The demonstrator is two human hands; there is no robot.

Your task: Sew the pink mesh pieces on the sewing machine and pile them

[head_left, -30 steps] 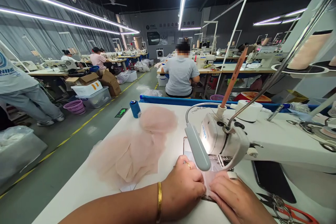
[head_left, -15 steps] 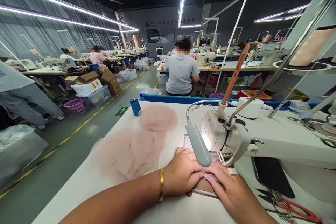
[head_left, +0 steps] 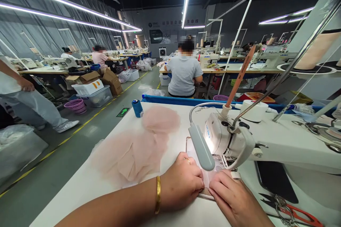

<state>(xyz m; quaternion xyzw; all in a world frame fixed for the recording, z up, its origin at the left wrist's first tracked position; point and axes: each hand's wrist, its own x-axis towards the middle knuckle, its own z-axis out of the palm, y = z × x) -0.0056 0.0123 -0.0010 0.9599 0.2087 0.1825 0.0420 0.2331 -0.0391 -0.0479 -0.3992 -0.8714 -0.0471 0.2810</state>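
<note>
Both my hands are at the bed of a white sewing machine (head_left: 218, 133), just in front of its needle area. My left hand (head_left: 183, 179), with fingers curled and closed, pinches the edge of a thin, pale sheer fabric (head_left: 209, 176). On the other side of that fabric, my right hand (head_left: 229, 193) also has its fingers pressed together on it. A grey lamp head (head_left: 201, 147) hangs over the fabric and hides part of it and the needle. Left of my hands, sheer pink fabric pieces (head_left: 133, 156) lie on the white table (head_left: 80, 181).
A blue thread spool (head_left: 137, 108) stands at the table's far left corner. Right of the machine bed lie a black phone (head_left: 275, 181) and red-handled scissors (head_left: 301, 214). A pencil (head_left: 241, 76) stands upright on the machine. A person (head_left: 183, 72) sits ahead; another walks at left.
Both hands have drawn slightly towards me, their fingers more curled, and more of the pale fabric shows between them. The person at left has stepped forward.
</note>
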